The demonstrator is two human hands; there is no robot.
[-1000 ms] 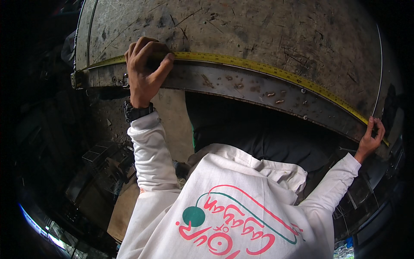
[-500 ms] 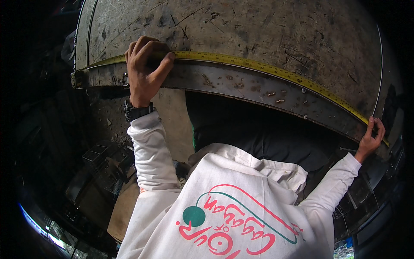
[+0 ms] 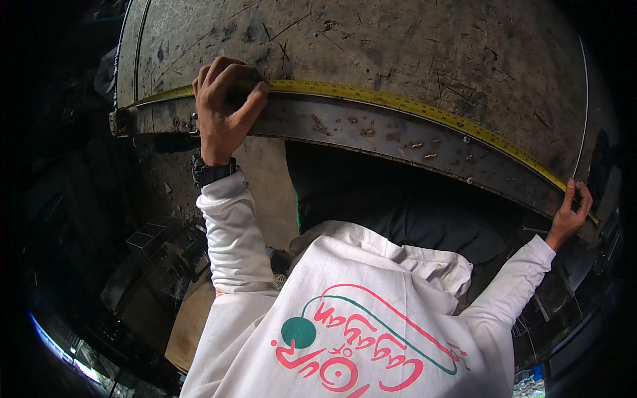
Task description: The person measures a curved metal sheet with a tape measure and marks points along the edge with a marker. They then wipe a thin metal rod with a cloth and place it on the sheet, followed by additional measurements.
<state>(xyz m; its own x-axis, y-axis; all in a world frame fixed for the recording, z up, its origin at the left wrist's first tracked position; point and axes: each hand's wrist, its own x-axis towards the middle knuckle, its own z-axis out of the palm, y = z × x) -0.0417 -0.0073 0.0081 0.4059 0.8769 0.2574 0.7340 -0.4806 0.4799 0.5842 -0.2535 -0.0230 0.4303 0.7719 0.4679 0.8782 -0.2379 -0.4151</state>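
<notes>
A yellow tape measure (image 3: 391, 101) lies stretched along the near edge of a worn workbench (image 3: 371, 40), beside a grey metal edge strip (image 3: 345, 123). My left hand (image 3: 225, 106), with a dark watch on the wrist, grips the tape near the bench's left end, fingers curled and thumb pressed on it. The tape continues left past this hand toward the bench corner. At the far right, my right hand (image 3: 572, 209) pinches the tape near the right corner between thumb and fingers. A short piece of tape shows just beyond that hand.
A thin pale line (image 3: 585, 106) runs up the bench's right side to my right hand. Bolts and rusty marks dot the metal strip. Below the bench at left are a wire rack (image 3: 149, 232) and a brown board (image 3: 189, 325). The surroundings are dark.
</notes>
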